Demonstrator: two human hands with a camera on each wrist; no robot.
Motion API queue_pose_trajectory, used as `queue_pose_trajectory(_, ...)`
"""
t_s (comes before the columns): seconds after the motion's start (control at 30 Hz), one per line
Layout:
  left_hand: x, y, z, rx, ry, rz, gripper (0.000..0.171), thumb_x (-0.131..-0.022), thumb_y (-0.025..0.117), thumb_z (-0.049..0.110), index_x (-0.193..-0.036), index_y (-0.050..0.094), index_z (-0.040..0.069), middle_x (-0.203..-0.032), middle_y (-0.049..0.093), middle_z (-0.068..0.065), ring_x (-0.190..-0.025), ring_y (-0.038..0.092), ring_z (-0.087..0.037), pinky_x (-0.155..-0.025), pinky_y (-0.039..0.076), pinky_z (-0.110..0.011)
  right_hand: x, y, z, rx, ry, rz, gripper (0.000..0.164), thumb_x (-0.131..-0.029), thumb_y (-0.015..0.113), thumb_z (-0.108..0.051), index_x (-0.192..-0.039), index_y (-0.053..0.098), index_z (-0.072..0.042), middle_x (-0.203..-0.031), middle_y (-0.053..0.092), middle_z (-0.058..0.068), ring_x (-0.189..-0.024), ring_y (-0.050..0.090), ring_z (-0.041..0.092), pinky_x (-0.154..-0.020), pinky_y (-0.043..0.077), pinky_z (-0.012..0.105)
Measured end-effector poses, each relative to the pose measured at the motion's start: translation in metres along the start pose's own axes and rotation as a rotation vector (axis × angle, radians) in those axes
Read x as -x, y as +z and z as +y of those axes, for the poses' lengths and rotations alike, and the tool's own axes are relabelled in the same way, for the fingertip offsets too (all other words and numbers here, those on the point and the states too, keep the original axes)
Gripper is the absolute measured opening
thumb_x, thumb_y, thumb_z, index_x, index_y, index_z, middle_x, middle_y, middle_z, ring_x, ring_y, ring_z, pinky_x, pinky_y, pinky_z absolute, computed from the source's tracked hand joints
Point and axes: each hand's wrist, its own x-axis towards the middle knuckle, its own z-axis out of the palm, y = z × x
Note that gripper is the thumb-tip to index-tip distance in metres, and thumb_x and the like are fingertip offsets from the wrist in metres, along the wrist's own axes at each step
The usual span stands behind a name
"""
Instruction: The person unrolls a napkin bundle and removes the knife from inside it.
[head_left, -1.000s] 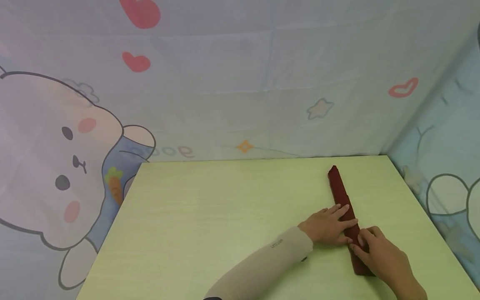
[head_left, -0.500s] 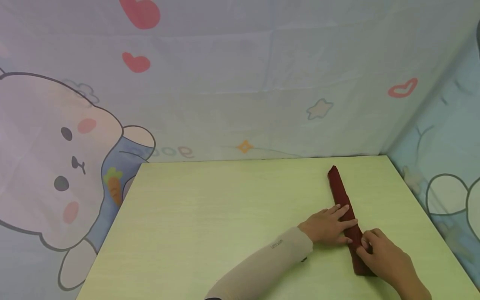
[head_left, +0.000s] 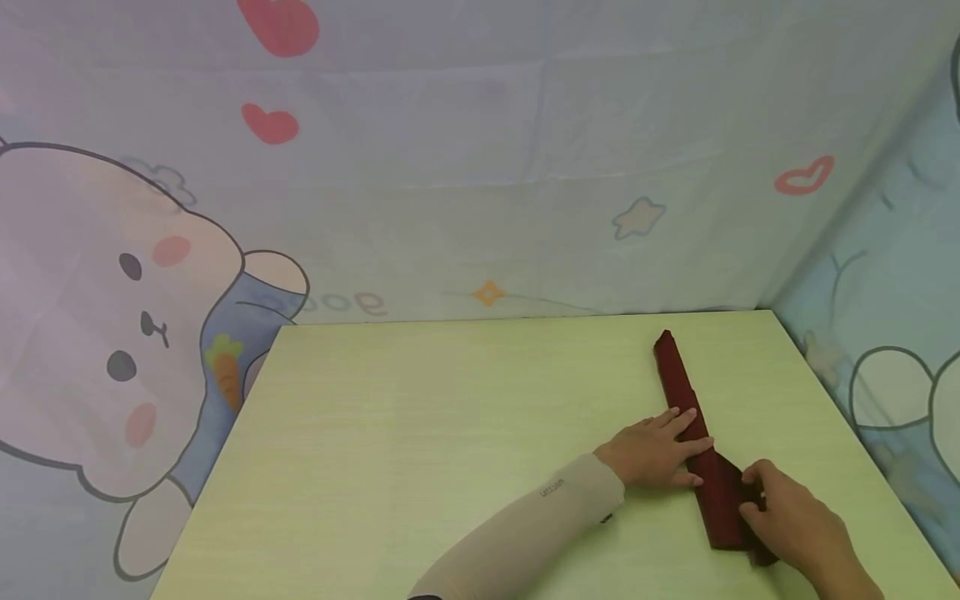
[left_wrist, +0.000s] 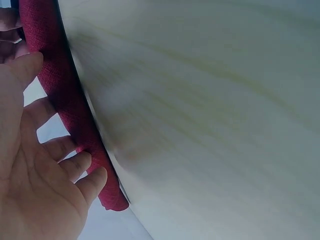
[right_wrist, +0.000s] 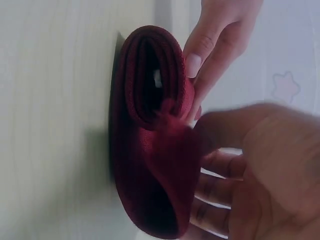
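Observation:
A dark red cloth [head_left: 677, 379], folded into a long narrow strip, lies lengthwise on the right part of the table. My left hand [head_left: 651, 452] rests across its middle, fingers spread and extended over it. Nearer the front end, my right hand [head_left: 798, 517] pinches a loose edge of the cloth, drawn out to the right as a flap. In the right wrist view the end of the cloth [right_wrist: 129, 160] shows several layers wound flat, with the pinched layer lifted away from them. The left wrist view has the left fingertips against the side of the cloth [left_wrist: 70, 100].
The pale yellow-green table [head_left: 420, 433] reaches back to a hanging fabric backdrop [head_left: 450, 125] printed with hearts and a cartoon animal. More printed fabric hangs beyond the table's right edge. A light sleeve [head_left: 525, 525] covers the left forearm.
My right hand has moved right and slightly toward the front, pulling the cloth's edge outward, so the front part is now wider. The left hand has stayed in place.

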Motion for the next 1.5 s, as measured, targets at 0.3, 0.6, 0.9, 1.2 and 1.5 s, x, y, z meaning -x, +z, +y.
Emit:
queue_pose_trajectory(0.3, 0.004, -0.003, 0.001, -0.001, 0.004, -0.014, 0.065, -0.099, 0.026, 0.073, -0.159, 0.008, 0.053, -0.171, 0.002, 0.013, -0.157, 0.005, -0.009, -0.122, 0.021, -0.022, -0.005, -0.001, 0.009, 0.11, 0.004, 0.109, 0.031, -0.086, 0.07, -0.001, -0.116, 0.065, 0.001, -0.098, 0.067, 0.02, -0.085, 0.067, 0.04, -0.059, 0.053, 0.055)
queue_pose_trajectory(0.6, 0.002, -0.001, 0.001, 0.002, 0.009, -0.001, 0.066, -0.099, 0.026, 0.073, -0.159, 0.007, 0.053, -0.171, 0.001, 0.012, -0.157, 0.005, -0.009, -0.122, 0.021, -0.023, -0.007, -0.005, 0.006, 0.119, -0.011, 0.105, 0.021, -0.081, 0.068, 0.005, -0.102, 0.066, 0.007, -0.087, 0.062, 0.02, -0.076, 0.062, 0.039, -0.061, 0.052, 0.054)
queue_pose_trajectory(0.9, 0.001, 0.0, 0.0, -0.004, 0.014, 0.006, 0.066, -0.099, 0.025, 0.073, -0.159, 0.007, 0.053, -0.171, 0.001, 0.011, -0.157, 0.006, -0.01, -0.122, 0.022, -0.023, -0.009, -0.003, 0.0, 0.023, 0.075, 0.026, 0.028, -0.094, 0.065, -0.011, -0.111, 0.056, 0.009, -0.102, 0.053, 0.029, -0.083, 0.063, 0.038, -0.064, 0.052, 0.054)
queue_pose_trajectory(1.2, -0.002, -0.002, 0.004, -0.066, 0.021, 0.005, 0.07, -0.097, 0.023, 0.076, -0.16, 0.014, 0.048, -0.171, 0.005, 0.01, -0.157, 0.007, -0.011, -0.122, 0.023, -0.025, -0.016, -0.002, 0.012, -0.011, 0.052, -0.018, 0.02, -0.095, 0.07, -0.015, -0.096, 0.066, 0.005, -0.088, 0.063, 0.013, -0.082, 0.062, 0.026, -0.068, 0.052, 0.048)
queue_pose_trajectory(1.5, -0.01, -0.007, 0.029, -0.135, 0.041, 0.053, 0.067, -0.097, 0.021, 0.077, -0.152, 0.037, 0.044, -0.165, 0.023, 0.015, -0.154, 0.015, -0.012, -0.118, 0.033, -0.033, -0.016, -0.003, 0.015, -0.035, 0.095, -0.038, 0.02, -0.096, 0.07, -0.021, -0.094, 0.066, -0.002, -0.086, 0.067, 0.01, -0.077, 0.062, 0.022, -0.064, 0.05, 0.046)
